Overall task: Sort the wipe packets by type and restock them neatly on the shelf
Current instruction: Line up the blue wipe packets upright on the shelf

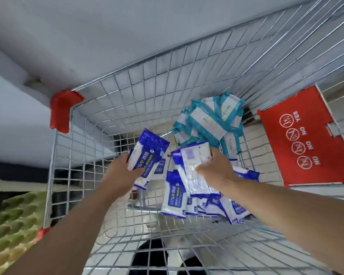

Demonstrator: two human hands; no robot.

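Both my arms reach down into a wire shopping cart [111, 108]. My left hand [119, 173] grips a blue-and-white alcohol wipe packet [147, 151], held upright above the cart floor. My right hand [216, 167] holds another blue-and-white packet [195, 161] with its printed back facing me. Beneath and beside my hands lies a loose heap of several more blue packets [205, 203]. A separate pile of teal-and-white wipe packets [209, 120] rests against the cart's far right corner.
The cart has red plastic corner guards [63, 110] and a red child-seat flap with warning symbols [304, 137] on the right. A pale wall or shelf face [87, 36] rises beyond the cart. A green textured sheet [16, 223] lies at lower left outside the cart.
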